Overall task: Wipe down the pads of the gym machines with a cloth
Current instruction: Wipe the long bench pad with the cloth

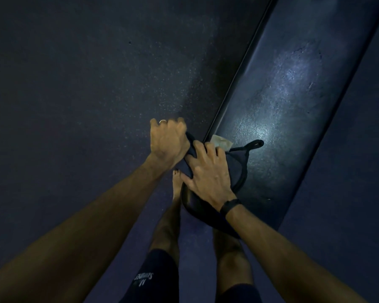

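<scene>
Left hand (169, 142) grips dark cloth (233, 166) edge; right hand (208, 174) presses it flat onto glossy pad (278, 110).

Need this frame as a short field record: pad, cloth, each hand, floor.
pad: long dark padded bench, runs diagonally, glossy highlight near its middle
cloth: dark fabric cloth with looped strap, lying on the bench's near end
tag: pale tag beside the right fingertips
left hand: curled, grips the cloth's edge off the bench side
right hand: fingers spread, presses the cloth on the bench
floor: dark speckled floor
</scene>
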### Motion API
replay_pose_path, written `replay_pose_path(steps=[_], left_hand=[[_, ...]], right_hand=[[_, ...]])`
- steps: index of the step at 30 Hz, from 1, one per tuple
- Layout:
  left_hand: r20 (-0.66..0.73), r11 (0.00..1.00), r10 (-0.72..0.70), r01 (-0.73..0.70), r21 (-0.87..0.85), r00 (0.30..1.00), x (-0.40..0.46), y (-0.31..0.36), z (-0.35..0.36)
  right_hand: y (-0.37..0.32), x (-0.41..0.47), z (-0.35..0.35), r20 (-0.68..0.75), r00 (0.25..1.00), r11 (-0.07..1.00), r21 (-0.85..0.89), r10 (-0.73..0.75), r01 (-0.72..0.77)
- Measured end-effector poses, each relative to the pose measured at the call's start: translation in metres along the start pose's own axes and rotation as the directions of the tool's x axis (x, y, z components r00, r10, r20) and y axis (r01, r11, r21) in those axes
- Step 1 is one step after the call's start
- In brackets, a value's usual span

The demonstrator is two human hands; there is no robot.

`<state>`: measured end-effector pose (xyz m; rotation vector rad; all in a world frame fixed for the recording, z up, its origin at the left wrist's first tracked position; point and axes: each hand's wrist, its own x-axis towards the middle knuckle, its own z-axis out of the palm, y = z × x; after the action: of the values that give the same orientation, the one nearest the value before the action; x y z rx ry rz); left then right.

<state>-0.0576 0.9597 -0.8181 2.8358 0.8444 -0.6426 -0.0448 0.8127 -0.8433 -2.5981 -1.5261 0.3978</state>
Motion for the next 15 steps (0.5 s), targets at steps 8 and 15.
replay_pose_path(steps=[8, 15], left_hand=[[0.035, 0.999, 0.021, -0.020, -0.028, 0.999, -0.026, 0.007, 0.015], [0.036, 0.996, 0.075, -0.073, -0.054, 0.997, -0.036, 0.020, 0.029]], right_hand=[[-0.041, -0.091, 0.018, 0.006, 0.994, 0.994, -0.004, -0.105, 0.105], [0.038, -0.134, 0.007, -0.080, 0.997, 0.995, 0.094, -0.015, 0.023]])
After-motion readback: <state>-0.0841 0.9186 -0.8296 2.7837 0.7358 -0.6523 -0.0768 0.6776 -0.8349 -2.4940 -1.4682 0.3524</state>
